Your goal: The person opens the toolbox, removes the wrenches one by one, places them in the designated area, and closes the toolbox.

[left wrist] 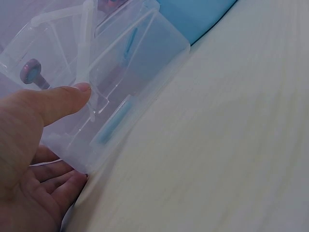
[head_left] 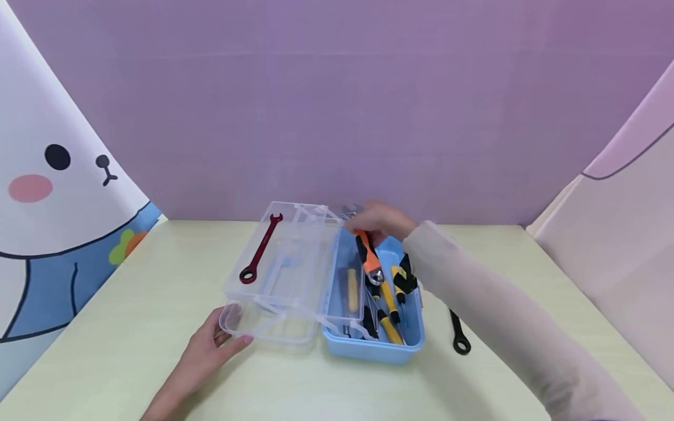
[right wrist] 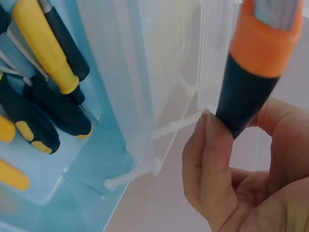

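Observation:
Near the back of a blue toolbox (head_left: 368, 351), my right hand (head_left: 376, 221) grips an adjustable wrench (head_left: 367, 251) with an orange and black handle. The wrench slants over the box, its metal head beyond my fingers. In the right wrist view, thumb and fingers hold its black handle part (right wrist: 248, 92). My left hand (head_left: 202, 351) holds the near left corner of the clear plastic lid (head_left: 300, 333), thumb above and fingers at the edge below. Several yellow and black screwdrivers (head_left: 388, 301) lie in the box.
A dark red wrench (head_left: 261, 248) lies on the clear tray (head_left: 310, 257) left of the box. Part of the tray overhangs the box's left side. A black wrench (head_left: 460, 336) lies on the table, partly under my right sleeve. A purple backdrop (head_left: 337, 117) stands behind the table.

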Motion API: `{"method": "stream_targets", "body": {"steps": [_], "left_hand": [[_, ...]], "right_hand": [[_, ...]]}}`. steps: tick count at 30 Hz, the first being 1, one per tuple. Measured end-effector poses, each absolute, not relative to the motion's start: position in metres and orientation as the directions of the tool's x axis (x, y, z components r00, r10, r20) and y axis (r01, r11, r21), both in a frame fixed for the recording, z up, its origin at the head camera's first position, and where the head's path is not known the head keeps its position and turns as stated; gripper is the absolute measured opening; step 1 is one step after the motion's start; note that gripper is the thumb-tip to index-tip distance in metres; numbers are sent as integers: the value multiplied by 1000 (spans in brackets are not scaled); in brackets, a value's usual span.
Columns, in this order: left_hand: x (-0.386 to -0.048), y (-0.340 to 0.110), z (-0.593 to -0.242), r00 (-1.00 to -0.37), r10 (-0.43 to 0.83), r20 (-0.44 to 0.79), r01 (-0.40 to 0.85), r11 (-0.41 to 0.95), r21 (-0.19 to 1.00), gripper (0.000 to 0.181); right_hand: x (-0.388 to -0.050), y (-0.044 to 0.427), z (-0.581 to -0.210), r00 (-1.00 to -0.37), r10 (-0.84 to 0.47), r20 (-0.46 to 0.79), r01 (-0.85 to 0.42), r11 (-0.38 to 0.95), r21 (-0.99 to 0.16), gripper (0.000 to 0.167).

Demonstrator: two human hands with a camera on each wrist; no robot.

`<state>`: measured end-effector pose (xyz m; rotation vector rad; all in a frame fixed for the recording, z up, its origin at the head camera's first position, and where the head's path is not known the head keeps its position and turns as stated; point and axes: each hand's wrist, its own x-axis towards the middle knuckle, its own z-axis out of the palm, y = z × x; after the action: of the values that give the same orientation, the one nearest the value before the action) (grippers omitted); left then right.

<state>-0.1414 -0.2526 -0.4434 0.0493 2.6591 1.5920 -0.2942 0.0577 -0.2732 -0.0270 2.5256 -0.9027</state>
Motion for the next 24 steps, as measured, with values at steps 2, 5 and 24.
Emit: {"method": "stream_targets", "body": {"steps": [2, 5, 24], "left_hand": [[-142, -252, -445, -998, 52, -16, 10, 467, 884, 68], [-144, -252, -446, -998, 52, -20, 7, 475, 880, 69], [-142, -255, -446, -997, 70, -33, 6, 492, 871, 71]], "right_hand": [[-294, 62, -274, -898, -163, -409, 139, 777, -614, 17], [-293, 68, -275, -900, -152, -408, 151, 769, -621, 14], [-287, 112, -294, -935, -82, -345, 172, 746, -644, 17]]}}
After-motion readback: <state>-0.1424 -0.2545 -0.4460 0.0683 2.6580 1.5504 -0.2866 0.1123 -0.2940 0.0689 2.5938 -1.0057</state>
